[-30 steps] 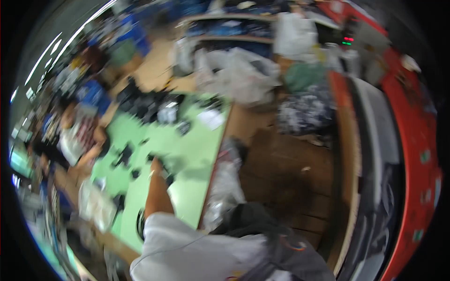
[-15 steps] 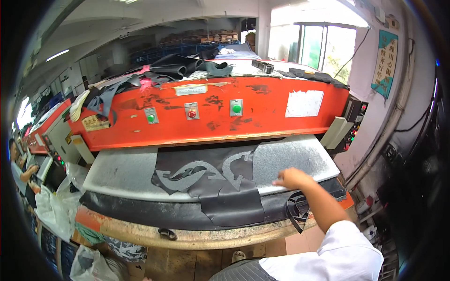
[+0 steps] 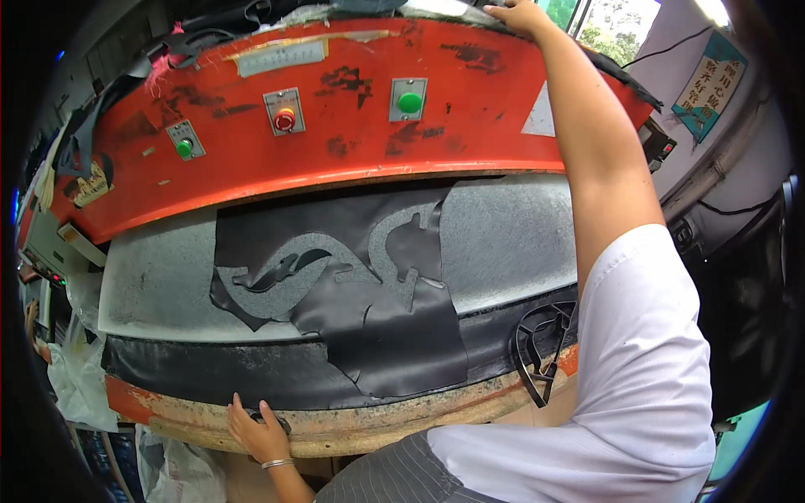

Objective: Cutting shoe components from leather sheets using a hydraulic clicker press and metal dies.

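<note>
The right hand (image 3: 518, 15) lies flat and open atop the red press (image 3: 352, 117); the left hand (image 3: 256, 432) rests loosely on the bench edge (image 3: 377, 419) (holding nothing). The black leather (image 3: 369, 293) lies on the grey pad (image 3: 511, 239); it looks limp and light, best lifted by its near overhanging edge.

Right hand (image 3: 518, 14) up on the red press head (image 3: 352, 109) — fingertips cut off by the top edge, so what they touch cannot be told. Left hand (image 3: 258, 434) on the worn bench rim (image 3: 377, 423); palm hidden. Black leather sheet (image 3: 369, 285) runs under the head — far edge hidden. Wall sign (image 3: 711, 84) too blurred to read
</note>
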Demonstrator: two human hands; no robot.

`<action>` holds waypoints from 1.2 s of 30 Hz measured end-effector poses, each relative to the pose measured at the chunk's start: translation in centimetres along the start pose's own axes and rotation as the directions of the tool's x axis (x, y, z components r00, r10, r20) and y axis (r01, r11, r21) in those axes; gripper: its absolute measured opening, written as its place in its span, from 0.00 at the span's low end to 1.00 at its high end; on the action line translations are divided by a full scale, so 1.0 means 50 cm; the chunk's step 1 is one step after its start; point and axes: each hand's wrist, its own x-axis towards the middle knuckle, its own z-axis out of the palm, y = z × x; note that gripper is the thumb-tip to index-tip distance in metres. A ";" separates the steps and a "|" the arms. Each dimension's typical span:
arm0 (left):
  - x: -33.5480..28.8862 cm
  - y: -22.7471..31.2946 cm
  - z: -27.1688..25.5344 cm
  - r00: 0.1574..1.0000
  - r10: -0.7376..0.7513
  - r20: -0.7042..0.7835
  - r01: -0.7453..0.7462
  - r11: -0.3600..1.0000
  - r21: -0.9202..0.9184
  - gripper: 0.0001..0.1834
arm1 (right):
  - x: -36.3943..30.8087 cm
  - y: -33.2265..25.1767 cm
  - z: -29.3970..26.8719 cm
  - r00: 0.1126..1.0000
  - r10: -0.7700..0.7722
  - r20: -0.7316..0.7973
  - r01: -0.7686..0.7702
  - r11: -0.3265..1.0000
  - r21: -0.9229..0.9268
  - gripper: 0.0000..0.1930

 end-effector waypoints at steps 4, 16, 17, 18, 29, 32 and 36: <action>-0.004 -0.003 -0.006 0.999 0.014 0.032 -0.014 1.000 -0.013 0.26 | -0.019 0.016 0.011 0.994 -0.008 -0.107 0.009 1.000 0.017 0.31; -0.003 0.001 -0.016 0.995 0.102 -0.024 -0.101 0.995 0.018 0.21 | -0.304 0.014 -0.041 0.955 0.001 -0.297 0.119 0.915 0.385 0.21; -0.006 -0.007 -0.014 0.994 0.102 -0.032 -0.102 0.995 0.017 0.21 | -0.388 -0.017 -0.028 0.967 0.053 -0.251 0.091 0.844 0.529 0.16; -0.008 -0.012 -0.010 0.992 0.120 -0.039 -0.120 0.993 -0.001 0.21 | -0.470 -0.031 -0.004 0.934 -0.091 -0.345 0.242 0.872 0.425 0.13; 0.182 0.391 0.085 0.632 0.773 0.052 -0.542 0.489 -0.684 0.23 | -0.920 -0.080 0.246 0.991 0.038 0.126 -0.090 0.893 0.440 0.12; 0.188 0.491 0.171 0.580 0.807 0.112 -0.492 0.457 -0.741 0.26 | -0.939 -0.078 0.262 0.984 0.043 0.170 -0.099 0.937 0.336 0.12; 0.184 0.555 0.259 0.581 0.802 0.140 -0.526 0.500 -0.688 0.35 | -0.954 -0.076 0.255 0.990 0.034 0.139 -0.078 0.944 0.321 0.12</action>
